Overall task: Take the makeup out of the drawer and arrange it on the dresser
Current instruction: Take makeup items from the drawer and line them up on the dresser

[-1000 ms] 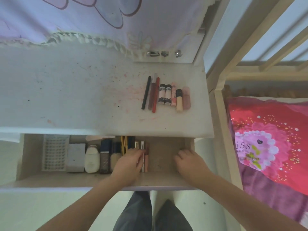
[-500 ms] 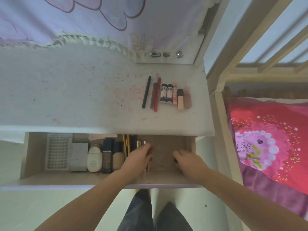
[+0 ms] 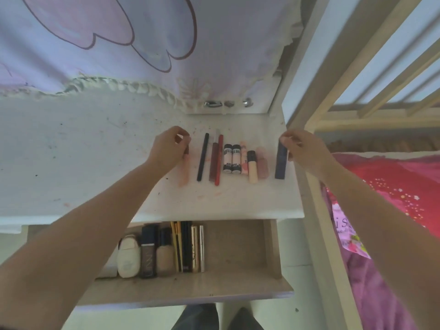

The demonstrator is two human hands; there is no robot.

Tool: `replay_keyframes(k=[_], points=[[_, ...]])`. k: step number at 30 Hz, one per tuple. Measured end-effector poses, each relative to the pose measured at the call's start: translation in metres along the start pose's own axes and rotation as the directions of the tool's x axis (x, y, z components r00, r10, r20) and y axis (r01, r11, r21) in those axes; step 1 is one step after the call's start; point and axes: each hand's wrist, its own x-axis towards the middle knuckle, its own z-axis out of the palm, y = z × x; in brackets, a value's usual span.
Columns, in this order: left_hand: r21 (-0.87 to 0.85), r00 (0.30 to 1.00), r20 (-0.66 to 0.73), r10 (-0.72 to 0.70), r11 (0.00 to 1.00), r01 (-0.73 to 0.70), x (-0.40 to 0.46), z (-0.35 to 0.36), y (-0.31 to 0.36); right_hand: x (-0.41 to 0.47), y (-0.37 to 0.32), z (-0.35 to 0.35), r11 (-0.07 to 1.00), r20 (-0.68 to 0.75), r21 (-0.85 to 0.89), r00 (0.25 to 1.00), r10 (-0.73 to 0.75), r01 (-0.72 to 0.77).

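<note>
A pink tube (image 3: 185, 168) is being pinched by the left hand (image 3: 166, 148), a navy tube (image 3: 281, 160) by the right hand (image 3: 302, 151), near the dresser (image 3: 83, 148) right edge. Labels are too blurry. More makeup is being left in the drawer (image 3: 235, 248).

Both bare arms reached forward and up from the lower corners, elbows low, forearms angled toward each other. The left hand (image 3: 169, 148) was curled, thumb and fingertips pinched together at its far end. The right hand (image 3: 300, 148) mirrored it, fingers bent and pinching at its tip. The hands stayed well apart, level with one another.
</note>
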Motion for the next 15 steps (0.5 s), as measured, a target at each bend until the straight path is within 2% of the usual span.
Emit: replay_keyframes(k=[3,6,9,13,15], points=[[0.009,1.0,-0.02,-0.023,1.0,0.023,0.011,0.025,0.006,0.022,0.008,0.018,1.0,0.026,-0.026,1.0,0.015,-0.014],[0.024,1.0,-0.029,-0.004,1.0,0.005,0.01,0.041,0.014,0.027,0.017,0.029,0.993,-0.013,-0.122,1.0,-0.006,0.004],[-0.01,1.0,-0.025,-0.018,1.0,0.018,0.003,0.05,0.019,0.024,0.021,0.031,0.993,-0.061,-0.11,0.997,-0.041,0.034],[-0.029,0.999,-0.029,-0.015,0.999,0.015,-0.011,0.045,0.024,0.017,0.018,0.028,0.993,-0.046,-0.111,0.998,-0.049,0.044],[-0.054,0.999,-0.046,-0.024,0.998,0.021,-0.023,0.035,0.024,0.003,0.01,0.025,0.995,-0.095,-0.092,0.994,-0.054,0.045]])
